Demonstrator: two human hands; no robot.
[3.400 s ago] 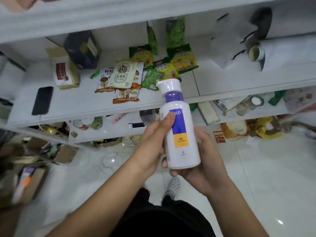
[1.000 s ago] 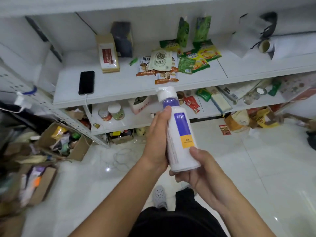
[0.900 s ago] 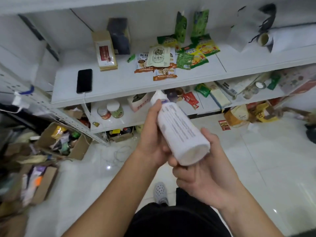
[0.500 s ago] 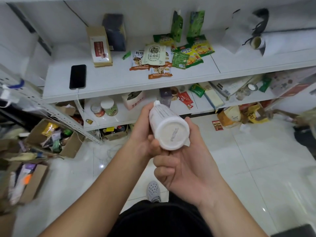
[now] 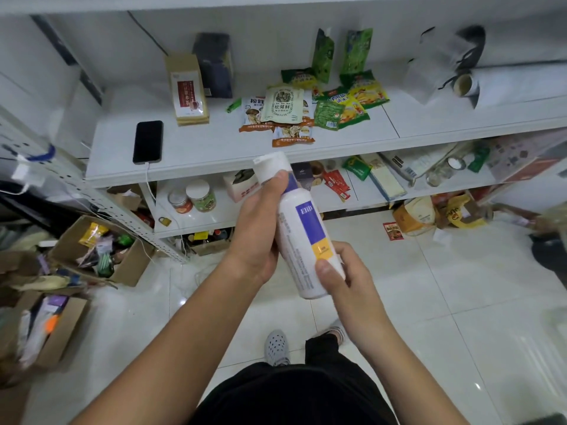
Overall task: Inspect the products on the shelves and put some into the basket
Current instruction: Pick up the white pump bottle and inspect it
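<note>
Fingers (image 5: 277, 187) of both hands curled round 1 white bottle (image 5: 306, 240), 2 jars (image 5: 193, 199) on lower shelf.

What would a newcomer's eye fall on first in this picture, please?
First, the white bottle with a blue and yellow label, held mid-frame: the left hand grips its upper part near the cap, the right hand its base. Behind it, a heap of snack packets lies on the upper shelf, with a black phone charging to their left.
</note>
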